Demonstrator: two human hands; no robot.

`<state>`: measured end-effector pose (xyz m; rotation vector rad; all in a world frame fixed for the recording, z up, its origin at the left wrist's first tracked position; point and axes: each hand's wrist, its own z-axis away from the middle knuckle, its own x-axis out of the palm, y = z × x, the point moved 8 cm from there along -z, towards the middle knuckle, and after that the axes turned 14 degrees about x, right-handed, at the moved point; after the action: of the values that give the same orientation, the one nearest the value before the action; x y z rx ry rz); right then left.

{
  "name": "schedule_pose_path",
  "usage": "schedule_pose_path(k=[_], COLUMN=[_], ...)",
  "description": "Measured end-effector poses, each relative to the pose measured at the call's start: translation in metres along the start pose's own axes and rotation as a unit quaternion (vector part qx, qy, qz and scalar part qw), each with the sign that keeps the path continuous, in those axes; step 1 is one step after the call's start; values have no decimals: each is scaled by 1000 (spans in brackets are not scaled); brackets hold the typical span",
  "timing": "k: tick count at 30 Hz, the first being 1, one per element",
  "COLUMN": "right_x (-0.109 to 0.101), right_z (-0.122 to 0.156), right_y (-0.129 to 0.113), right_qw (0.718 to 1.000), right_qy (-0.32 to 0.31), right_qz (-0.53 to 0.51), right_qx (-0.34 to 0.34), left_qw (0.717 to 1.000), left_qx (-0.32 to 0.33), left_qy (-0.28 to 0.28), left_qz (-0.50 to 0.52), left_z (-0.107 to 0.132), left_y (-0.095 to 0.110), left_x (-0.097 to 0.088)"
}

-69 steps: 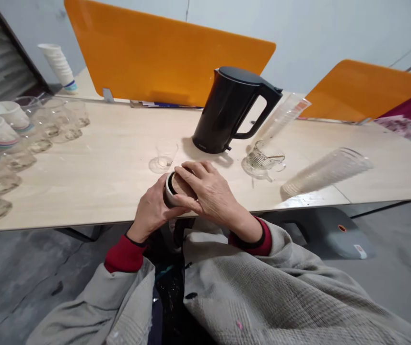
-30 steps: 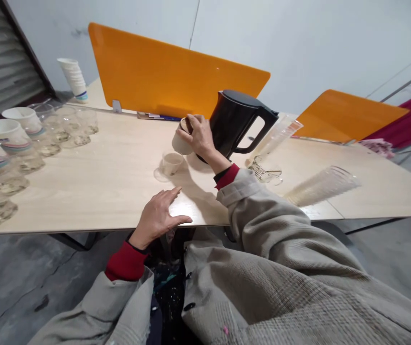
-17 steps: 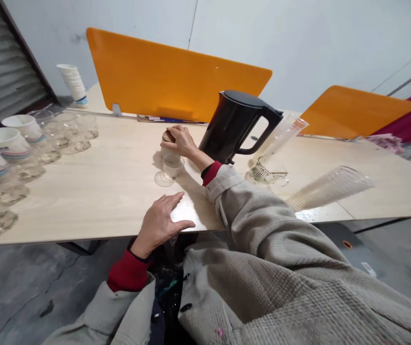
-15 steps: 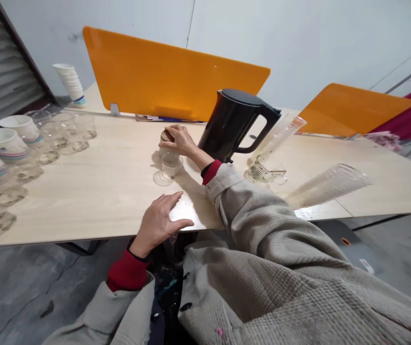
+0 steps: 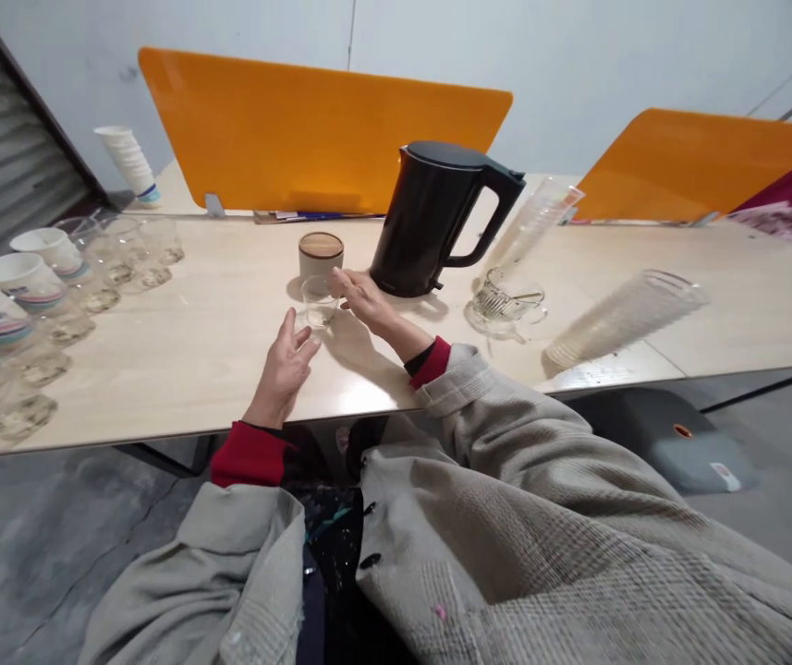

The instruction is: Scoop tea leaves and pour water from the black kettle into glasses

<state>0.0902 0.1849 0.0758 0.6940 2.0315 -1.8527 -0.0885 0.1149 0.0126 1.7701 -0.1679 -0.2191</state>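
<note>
A small clear plastic cup [image 5: 319, 309] stands upright on the table, with a few dark bits low inside. My right hand [image 5: 368, 307] is at its right side, fingers stretched toward the rim; the fingertips overlap it and seem to touch. Left of the cup and nearer me, my left hand [image 5: 285, 365] is open, palm turned toward it, with nothing in its fingers. Just behind the cup sits a grey canister [image 5: 310, 263] with a round wooden lid [image 5: 322, 245] on top. A black electric kettle [image 5: 420, 226] stands close behind my right hand.
Right of the kettle are a glass cup with a strainer [image 5: 503, 300] and stacks of clear cups [image 5: 624, 319]. Clear cups [image 5: 42, 360] and white paper cups [image 5: 25, 282] line the left side. A paper cup stack [image 5: 128, 166] and orange dividers [image 5: 326, 134] stand at the back.
My right hand has left the canister's lid and come down to the clear cup. My left hand has moved forward, closer to the cup. The view has shifted slightly.
</note>
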Motion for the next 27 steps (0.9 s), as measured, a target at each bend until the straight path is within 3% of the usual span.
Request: schedule_pose_path(k=[3,11,13,15,18,20,23,27], right_x=[8,-4,-26,-66,-138,-179,-221,-238], right_z=[2,12,13,16,27,29,17,-14], right_y=[-1,-13,-8,3,26,42,66,81], right_qw=[999,999,998,987,940,909,882,882], right_qy=[-43,-12,51,159,340,414,469,466], right_qz=[-20,36,34,23,20,39,33,-11], right_qx=[7,-26,-20,-9,-10,-3,33,75], left_qw=[999,997,997,997,994,993,993,992], left_qx=[32,58,58,62,84,93,90,99], left_qy=[2,16,17,23,39,44,39,19], left_qz=[-21,-42,-46,-48,-51,-54,-65,-75], left_z=[-10,-3,0,2,1,-2,-5,-9], left_y=[1,-4,-6,-8,-10,-10,-9,-6], left_x=[3,-2,-5,-7,-10,-10,-9,-5])
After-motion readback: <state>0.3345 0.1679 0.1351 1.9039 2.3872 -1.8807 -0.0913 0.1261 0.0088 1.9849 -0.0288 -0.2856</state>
